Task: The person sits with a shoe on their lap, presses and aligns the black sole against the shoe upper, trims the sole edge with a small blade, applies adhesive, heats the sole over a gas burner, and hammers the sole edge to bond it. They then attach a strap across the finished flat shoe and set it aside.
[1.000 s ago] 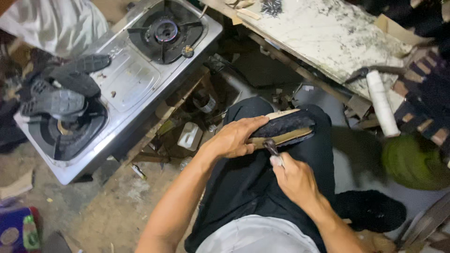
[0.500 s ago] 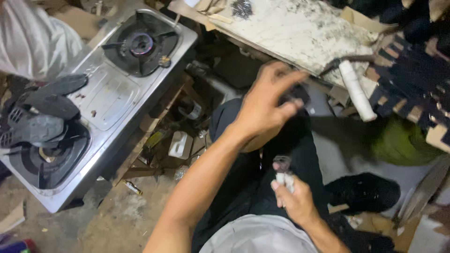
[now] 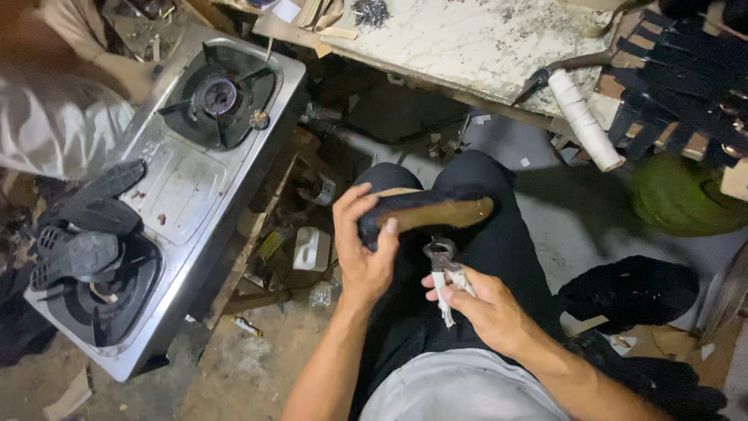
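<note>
A dark shoe piece with a tan insole lies across my lap on black trousers. My left hand grips its heel end, thumb on top. My right hand holds a pair of pliers with white handles, jaws pointing up just below the shoe piece and close to it.
A steel two-burner gas stove stands at the left with black shoe soles on its near burner. A marble-topped bench lies ahead, with a white roll at its edge. A black shoe sits at the right. Another person's light sleeve shows at far left.
My left hand, raised and empty half a second ago, has come back down and taken hold of the shoe piece on my lap. The right hand keeps the pliers.
</note>
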Action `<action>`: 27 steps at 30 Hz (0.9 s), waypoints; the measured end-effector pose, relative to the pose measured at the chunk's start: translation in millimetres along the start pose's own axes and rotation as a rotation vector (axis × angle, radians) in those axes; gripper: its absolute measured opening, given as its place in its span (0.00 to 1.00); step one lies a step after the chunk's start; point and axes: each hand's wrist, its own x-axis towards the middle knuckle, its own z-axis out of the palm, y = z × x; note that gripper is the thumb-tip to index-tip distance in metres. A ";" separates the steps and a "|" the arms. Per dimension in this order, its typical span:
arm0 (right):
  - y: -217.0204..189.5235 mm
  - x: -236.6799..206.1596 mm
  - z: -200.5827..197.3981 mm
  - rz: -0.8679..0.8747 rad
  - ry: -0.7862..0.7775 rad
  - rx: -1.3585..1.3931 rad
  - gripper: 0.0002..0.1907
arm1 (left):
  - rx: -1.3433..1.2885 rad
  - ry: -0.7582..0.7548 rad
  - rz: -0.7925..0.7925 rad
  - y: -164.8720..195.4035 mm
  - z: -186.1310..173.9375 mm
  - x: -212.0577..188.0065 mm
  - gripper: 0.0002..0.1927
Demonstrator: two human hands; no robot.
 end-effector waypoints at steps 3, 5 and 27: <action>-26.5 -11.7 0.9 0.016 -0.060 0.070 0.18 | 0.025 -0.030 0.176 17.8 2.6 -4.9 0.23; -41.2 -21.9 -3.9 0.027 -0.096 0.072 0.18 | 0.062 -0.068 0.270 29.3 5.0 -6.5 0.25; -63.3 -8.6 -20.7 -0.477 0.219 -0.773 0.16 | -0.162 -0.064 -0.089 -9.2 -5.5 -10.9 0.18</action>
